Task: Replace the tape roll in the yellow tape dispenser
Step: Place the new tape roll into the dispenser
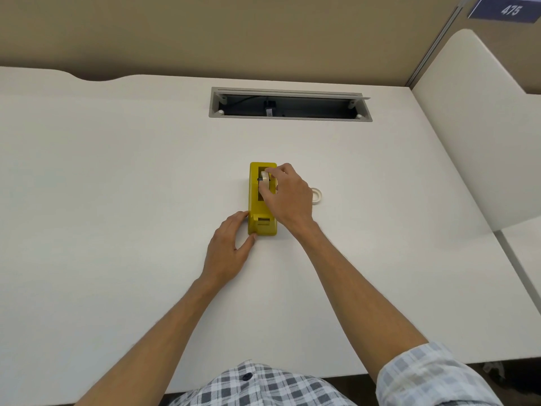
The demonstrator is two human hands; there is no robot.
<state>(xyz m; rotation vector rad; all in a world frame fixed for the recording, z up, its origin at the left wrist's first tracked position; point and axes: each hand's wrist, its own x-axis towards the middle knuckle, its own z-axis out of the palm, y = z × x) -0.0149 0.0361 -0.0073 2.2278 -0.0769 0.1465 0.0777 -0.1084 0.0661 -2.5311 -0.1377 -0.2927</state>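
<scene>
The yellow tape dispenser [262, 209] lies on the white desk [117, 186], its cutter end toward me. My right hand [288, 197] reaches over its top and pinches a white tape roll [265, 179] sitting in the dispenser's open slot. My left hand [229, 247] rests on the desk with thumb and fingers against the dispenser's near left corner, bracing it. A second white tape roll [317, 196] lies flat on the desk just right of my right hand, partly hidden by it.
An open cable tray [289, 104] with a black plug is recessed in the desk behind the dispenser. A white partition [474, 127] rises on the right. A beige wall panel runs along the back, with a blue sign reading 475 [506, 9].
</scene>
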